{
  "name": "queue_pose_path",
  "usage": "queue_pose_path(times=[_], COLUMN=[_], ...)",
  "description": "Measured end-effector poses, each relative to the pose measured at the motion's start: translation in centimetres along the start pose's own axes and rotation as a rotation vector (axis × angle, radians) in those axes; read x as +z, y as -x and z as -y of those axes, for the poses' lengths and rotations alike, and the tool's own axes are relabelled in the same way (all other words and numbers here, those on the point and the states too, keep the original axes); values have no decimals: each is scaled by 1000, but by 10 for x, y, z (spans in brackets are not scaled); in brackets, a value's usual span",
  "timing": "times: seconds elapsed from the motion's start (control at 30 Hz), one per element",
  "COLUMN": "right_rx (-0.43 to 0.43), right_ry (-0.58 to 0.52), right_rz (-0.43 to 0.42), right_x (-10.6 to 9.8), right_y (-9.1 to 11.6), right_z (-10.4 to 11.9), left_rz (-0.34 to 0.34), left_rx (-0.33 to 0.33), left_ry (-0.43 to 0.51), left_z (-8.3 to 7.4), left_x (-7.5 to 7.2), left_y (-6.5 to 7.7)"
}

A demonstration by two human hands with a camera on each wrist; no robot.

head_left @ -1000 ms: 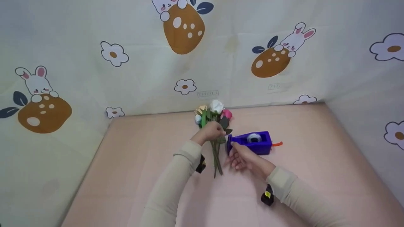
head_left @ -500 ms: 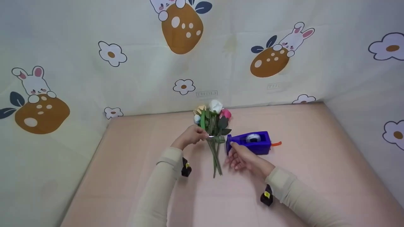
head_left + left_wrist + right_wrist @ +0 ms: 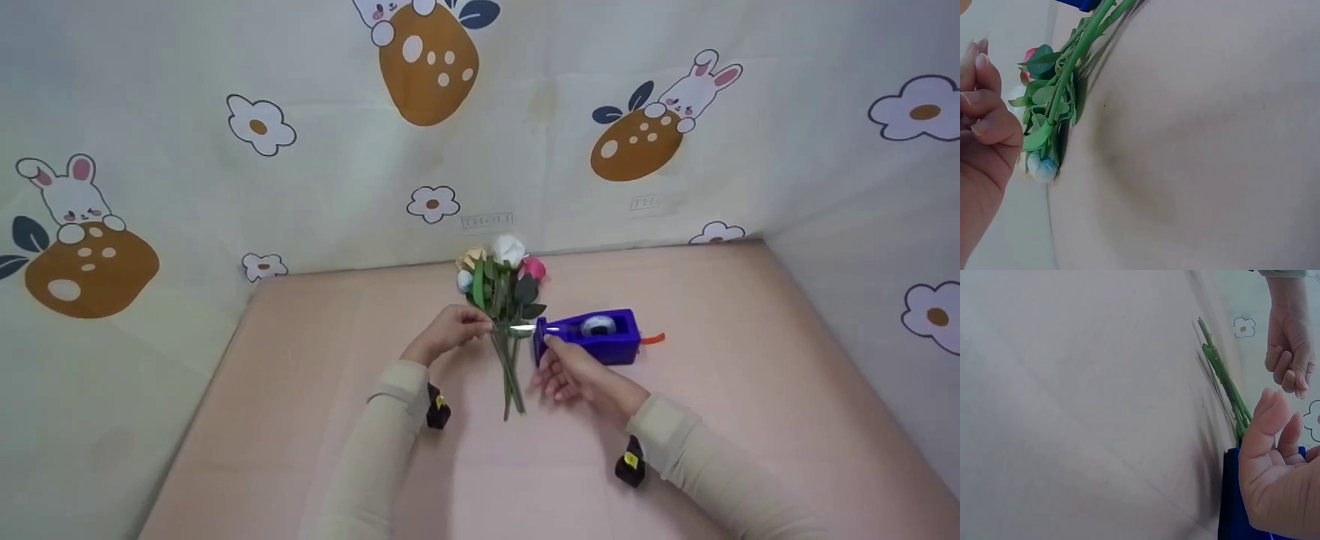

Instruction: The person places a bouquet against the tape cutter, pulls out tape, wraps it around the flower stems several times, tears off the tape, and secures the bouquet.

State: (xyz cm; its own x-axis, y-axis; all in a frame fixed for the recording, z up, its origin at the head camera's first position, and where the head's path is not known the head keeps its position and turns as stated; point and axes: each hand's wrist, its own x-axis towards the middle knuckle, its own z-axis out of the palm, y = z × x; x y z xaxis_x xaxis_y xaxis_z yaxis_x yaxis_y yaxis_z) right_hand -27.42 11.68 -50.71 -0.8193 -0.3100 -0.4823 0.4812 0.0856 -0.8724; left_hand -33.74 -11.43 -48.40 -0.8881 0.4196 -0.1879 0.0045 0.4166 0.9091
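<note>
Left hand (image 3: pixel 452 326): thumb and fingertips pinch one end of a clear tape strip (image 3: pixel 523 328), just left of the flower stems.
Tape strip: stretched level, shiny; runs from the left fingertips across the stems, seen from above, to the dispenser's front end.
Tape dispenser (image 3: pixel 619 351): blue, sits on the table right of the stems, narrow end toward them; roll (image 3: pixel 598 325) inside, orange tab (image 3: pixel 653 339) out the back.
Right hand (image 3: pixel 577 371): thumb touches the dispenser's front end, other fingers loosely bent below; can't tell if they clasp it, the wrist view hides the contact.
Flower bunch (image 3: pixel 499 289): lies on the table between the hands, blooms at the far side; white, peachy yellow, pink, pale blue; green leaves.
Stems (image 3: pixel 510 379): green, crossing, ends toward the person.
Sleeves (image 3: pixel 375 457): beige; black wrist cameras (image 3: pixel 438 412) beneath both cuffs.
Table (image 3: pixel 300 390): pale pinkish cover.
Backdrop (image 3: pixel 337 180): rabbit-and-flower print.
</note>
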Motion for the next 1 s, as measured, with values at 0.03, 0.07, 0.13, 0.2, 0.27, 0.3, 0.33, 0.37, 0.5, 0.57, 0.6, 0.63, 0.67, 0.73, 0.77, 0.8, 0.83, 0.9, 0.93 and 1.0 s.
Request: queue_pose_path(times=[0.03, 0.07, 0.13, 0.2, 0.27, 0.3, 0.33, 0.37, 0.5, 0.57, 0.6, 0.63, 0.67, 0.73, 0.77, 0.8, 0.83, 0.9, 0.93, 1.0], right_rx=[0, -3, -8, -11, -13, -12, -11, -10, -3, 2, 4, 5, 5, 6, 2, 1, -3, -2, -1, 3], right_ry=[1, 2, 7, 8, 7, 6, 4, 1, -8, -12, -12, -12, -12, -16, -18, -21, -21, -23, -23, -24], right_rz=[1, 2, 5, 8, 8, 7, 5, 3, 1, 2, 2, 4, 3, -1, 0, 1, 3, 6, 7, 4], right_x=[0, -1, -2, -2, -1, -1, 0, 0, 3, 4, 4, 3, 3, 2, 2, 1, 1, 1, 1, 1], right_y=[0, -1, -1, -1, -1, -1, -1, -2, -3, -4, -4, -4, -4, -4, -3, -3, -3, -2, -2, -2], right_z=[0, 0, 0, -1, -1, -1, -1, -1, -2, -2, -2, -2, -2, -2, -2, -1, -1, -1, -1, -1], left_rz=[-2, -7, -7, -3, -2, -7, -14, -22, -67, -79, -84, -87, -88, -84, -83, -84, -85, -94, -102, -114], left_rx=[10, 21, 23, 8, -8, -10, -13, -12, -22, -48, -63, -75, -85, -105, -112, -117, -122, -127, -125, -117], left_ry=[-3, -8, -14, -38, -67, -99, -133, -168, -287, -290, -286, -273, -258, -219, -205, -194, -181, -172, -173, -178], left_z=[1, 6, 8, 10, 13, 13, 14, 14, 16, 17, 17, 17, 18, 18, 19, 19, 19, 19, 19, 20], left_x=[1, 2, 6, 9, 13, 15, 17, 18, 23, 26, 28, 29, 30, 33, 35, 36, 37, 39, 40, 41], left_y=[0, -2, -3, -4, -5, -5, -6, -7, -9, -11, -12, -12, -13, -14, -14, -14, -14, -15, -15, -15])
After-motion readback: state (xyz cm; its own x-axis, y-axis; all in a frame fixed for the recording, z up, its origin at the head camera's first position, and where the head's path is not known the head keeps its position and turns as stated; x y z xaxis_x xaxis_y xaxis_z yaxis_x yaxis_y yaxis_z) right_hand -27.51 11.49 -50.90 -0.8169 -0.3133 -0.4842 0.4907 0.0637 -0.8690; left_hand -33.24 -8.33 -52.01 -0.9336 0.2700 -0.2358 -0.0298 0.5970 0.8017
